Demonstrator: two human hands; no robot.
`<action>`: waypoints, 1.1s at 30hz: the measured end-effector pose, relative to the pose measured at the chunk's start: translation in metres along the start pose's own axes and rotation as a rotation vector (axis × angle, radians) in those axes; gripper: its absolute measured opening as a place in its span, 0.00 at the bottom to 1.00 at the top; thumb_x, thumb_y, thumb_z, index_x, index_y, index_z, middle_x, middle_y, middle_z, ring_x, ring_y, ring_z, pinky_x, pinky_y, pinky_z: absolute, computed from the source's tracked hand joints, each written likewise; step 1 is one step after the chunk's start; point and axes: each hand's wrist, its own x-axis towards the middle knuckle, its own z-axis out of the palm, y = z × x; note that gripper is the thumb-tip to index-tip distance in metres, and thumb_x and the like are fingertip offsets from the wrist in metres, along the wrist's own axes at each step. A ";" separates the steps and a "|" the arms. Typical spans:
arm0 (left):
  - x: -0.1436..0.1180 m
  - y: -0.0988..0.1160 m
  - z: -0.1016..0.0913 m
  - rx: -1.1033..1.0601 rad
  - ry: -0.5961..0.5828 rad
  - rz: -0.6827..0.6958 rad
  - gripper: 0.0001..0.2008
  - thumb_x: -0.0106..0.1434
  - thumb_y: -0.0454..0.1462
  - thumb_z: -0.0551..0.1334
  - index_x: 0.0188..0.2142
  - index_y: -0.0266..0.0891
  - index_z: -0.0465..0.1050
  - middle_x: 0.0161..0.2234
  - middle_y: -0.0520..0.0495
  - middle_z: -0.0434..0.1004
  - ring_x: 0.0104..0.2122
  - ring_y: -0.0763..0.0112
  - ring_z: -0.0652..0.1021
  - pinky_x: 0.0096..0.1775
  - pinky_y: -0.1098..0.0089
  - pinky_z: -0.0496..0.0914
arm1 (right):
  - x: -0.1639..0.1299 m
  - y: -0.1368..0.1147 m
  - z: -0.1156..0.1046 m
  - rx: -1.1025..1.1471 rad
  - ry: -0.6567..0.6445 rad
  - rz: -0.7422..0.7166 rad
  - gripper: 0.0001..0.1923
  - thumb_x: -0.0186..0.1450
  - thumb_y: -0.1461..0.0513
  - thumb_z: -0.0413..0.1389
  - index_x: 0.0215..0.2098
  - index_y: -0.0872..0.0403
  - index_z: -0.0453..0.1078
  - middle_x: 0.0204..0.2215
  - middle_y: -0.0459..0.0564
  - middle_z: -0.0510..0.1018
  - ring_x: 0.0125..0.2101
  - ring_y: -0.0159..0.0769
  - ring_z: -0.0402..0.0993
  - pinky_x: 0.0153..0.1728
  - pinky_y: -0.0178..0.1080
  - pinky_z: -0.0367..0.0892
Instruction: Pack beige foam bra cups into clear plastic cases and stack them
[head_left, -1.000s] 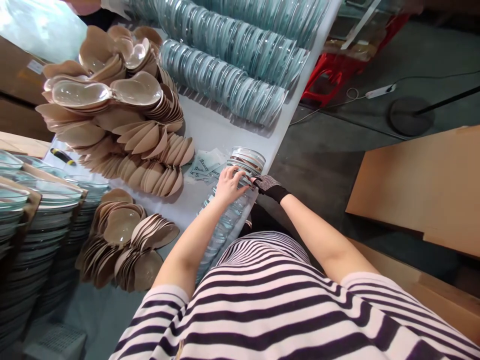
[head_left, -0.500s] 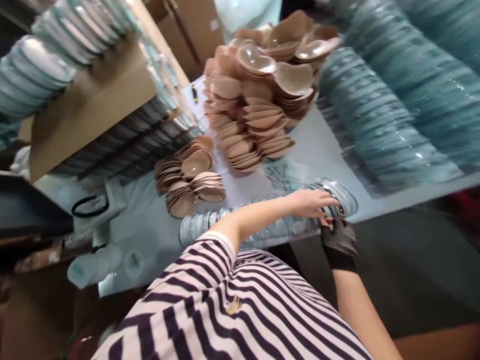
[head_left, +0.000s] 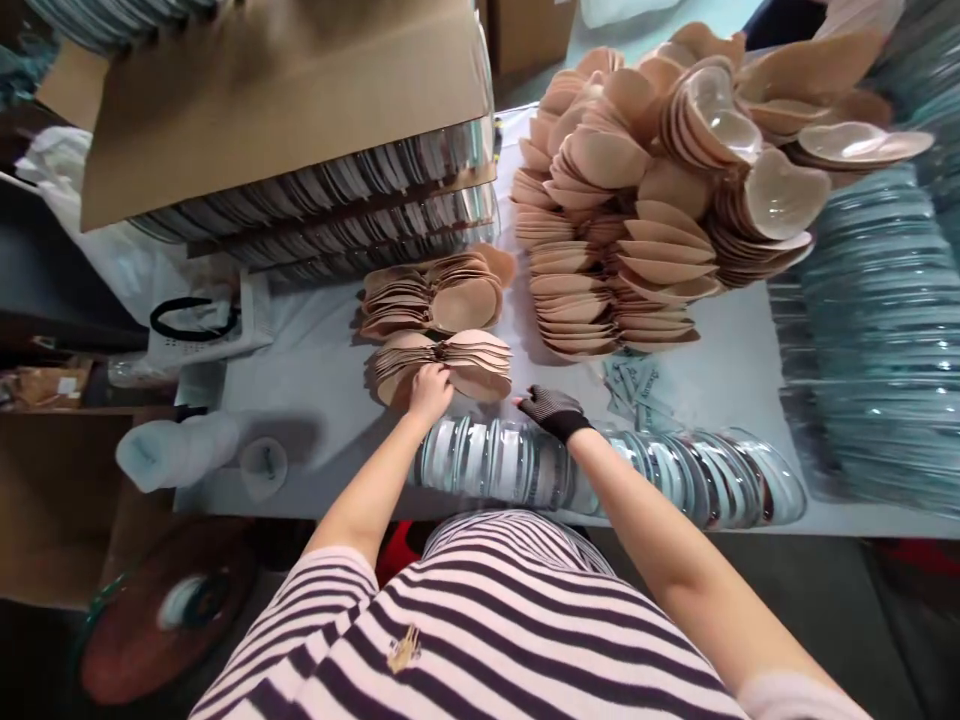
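1. The table (head_left: 322,400) filled the middle of the frame, its near edge running along the lower part, just above the person's striped shirt.
2. A big heap of beige cups (head_left: 660,200) stood in the upper right, and rows of bluish clear trays (head_left: 870,330) lay at the right edge. In the upper left, a cardboard sheet (head_left: 285,90) covered more stacked trays.
3. A row of clear plastic shells (head_left: 600,470) lay on its side along the near edge of the table, from the centre to the lower right.
4. The small stack of beige cups (head_left: 450,362) sat at the centre, just above that row. I judge these cups to be light, soft and flexible, and a little slippery in a stack, so it looked best to take them at the middle joint or under the rim.
5. The left hand (head_left: 429,388) rested on the near left side of this stack, fingers curled over it; whether it pinched a cup I could not tell.
6. The right hand (head_left: 551,408), in a dark mesh glove, was just right of the stack, fingers half bent, holding nothing that I could see.
7. Free room was small: only the bare strip left of the stack and the patch with paper leaflets (head_left: 637,385) to the right.
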 end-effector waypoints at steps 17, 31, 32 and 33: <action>0.015 -0.049 -0.051 0.010 -0.086 0.286 0.10 0.69 0.38 0.58 0.41 0.44 0.80 0.38 0.44 0.81 0.49 0.58 0.75 0.58 0.56 0.61 | -0.002 -0.036 -0.013 0.381 0.292 -0.235 0.20 0.63 0.65 0.49 0.49 0.58 0.77 0.45 0.56 0.83 0.46 0.44 0.80 0.47 0.40 0.72; -0.038 0.121 -0.119 0.151 -0.391 0.817 0.13 0.63 0.34 0.54 0.29 0.44 0.77 0.28 0.48 0.82 0.30 0.62 0.79 0.38 0.63 0.68 | -0.105 -0.050 -0.077 0.010 -0.013 -0.480 0.09 0.61 0.56 0.63 0.36 0.52 0.83 0.22 0.40 0.80 0.23 0.28 0.70 0.26 0.30 0.62; -0.045 0.127 -0.108 0.130 -0.425 0.768 0.13 0.61 0.35 0.54 0.27 0.45 0.77 0.27 0.49 0.82 0.30 0.61 0.80 0.35 0.64 0.68 | -0.110 -0.044 -0.073 -0.038 -0.045 -0.426 0.08 0.57 0.55 0.65 0.32 0.49 0.82 0.19 0.38 0.78 0.21 0.28 0.69 0.24 0.30 0.61; -0.049 0.134 -0.096 0.070 -0.458 0.721 0.13 0.60 0.38 0.54 0.27 0.48 0.77 0.28 0.52 0.82 0.30 0.61 0.80 0.34 0.64 0.69 | -0.113 -0.036 -0.069 -0.060 -0.084 -0.386 0.08 0.54 0.53 0.66 0.27 0.47 0.81 0.16 0.35 0.76 0.18 0.27 0.68 0.22 0.30 0.60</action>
